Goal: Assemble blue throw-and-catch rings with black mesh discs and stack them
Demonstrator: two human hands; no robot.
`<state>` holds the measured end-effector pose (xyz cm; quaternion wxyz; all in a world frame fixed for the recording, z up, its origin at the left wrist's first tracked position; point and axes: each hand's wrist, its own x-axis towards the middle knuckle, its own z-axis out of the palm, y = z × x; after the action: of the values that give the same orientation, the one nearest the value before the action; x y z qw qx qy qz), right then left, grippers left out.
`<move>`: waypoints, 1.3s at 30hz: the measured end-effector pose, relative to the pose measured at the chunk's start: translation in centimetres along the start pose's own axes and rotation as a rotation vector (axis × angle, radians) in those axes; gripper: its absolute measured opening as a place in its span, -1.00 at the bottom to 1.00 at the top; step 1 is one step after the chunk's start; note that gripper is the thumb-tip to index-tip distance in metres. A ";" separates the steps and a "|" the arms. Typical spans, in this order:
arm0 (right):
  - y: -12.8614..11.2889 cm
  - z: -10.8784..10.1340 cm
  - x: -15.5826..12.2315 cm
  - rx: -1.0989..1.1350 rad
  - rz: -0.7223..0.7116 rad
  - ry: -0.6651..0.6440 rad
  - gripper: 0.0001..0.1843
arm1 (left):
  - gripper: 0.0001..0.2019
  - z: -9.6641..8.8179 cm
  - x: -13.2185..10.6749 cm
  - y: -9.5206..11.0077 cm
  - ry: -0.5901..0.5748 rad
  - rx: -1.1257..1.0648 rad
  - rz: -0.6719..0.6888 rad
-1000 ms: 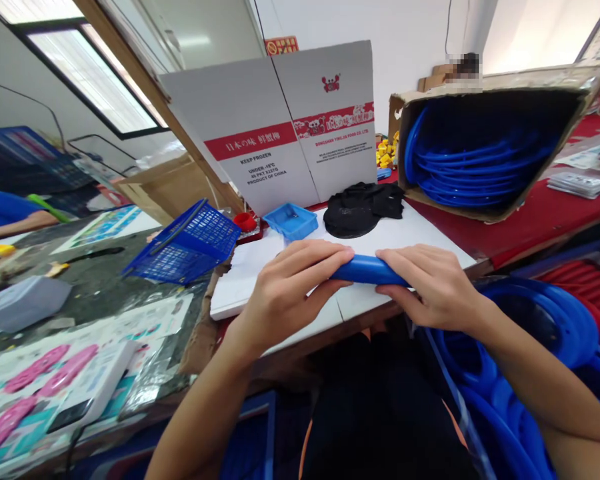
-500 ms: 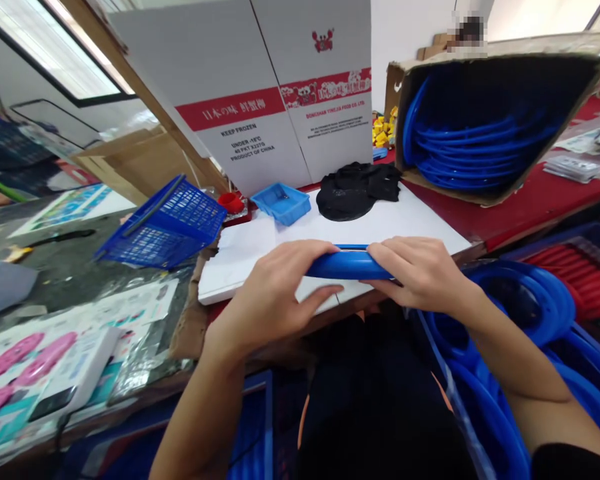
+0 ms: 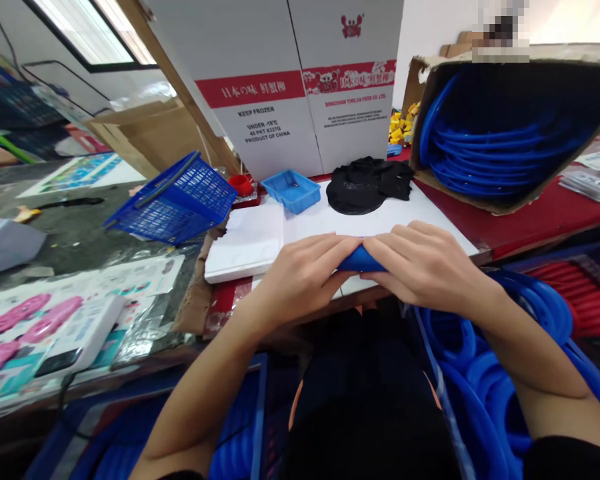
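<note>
Both hands meet over the near edge of the white work surface (image 3: 347, 225), wrapped round a rounded blue plastic piece (image 3: 362, 259). My left hand (image 3: 300, 273) grips its left end, fingers on top and thumb underneath. On the other end, my right hand (image 3: 420, 267) is closed in the same way. Only a short middle stretch of the piece shows, seen edge-on; the fingers cover the rest. Beyond the hands lies a black cloth (image 3: 370, 187) with a round flat part, and left of it stands a small light-blue tray (image 3: 293, 191) with small bits inside.
A tilted carton (image 3: 495, 200) at right holds stacked blue discs. Blue rings (image 3: 490, 380) fill a bin by my right arm; red pieces (image 3: 575, 287) lie beyond. A blue basket (image 3: 175, 200) leans at left. A white carton (image 3: 280, 133) stands behind. Pink pieces (image 3: 55, 319) lie on the left table.
My hands have come closer together along the blue piece, covering more of it. Its narrow slot on top no longer shows. The camera view has shifted slightly.
</note>
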<state>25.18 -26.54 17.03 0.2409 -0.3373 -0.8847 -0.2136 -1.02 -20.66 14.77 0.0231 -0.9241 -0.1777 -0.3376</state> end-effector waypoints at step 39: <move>-2.7 -5.2 -3.1 -0.154 -0.039 -0.047 -0.69 | -0.47 -1.5 -2.9 1.8 0.110 -0.221 0.062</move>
<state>26.81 -32.75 18.81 0.1892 -0.3425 -0.8773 -0.2779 -3.38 -23.48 14.24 -0.0587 -0.9062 -0.1095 -0.4042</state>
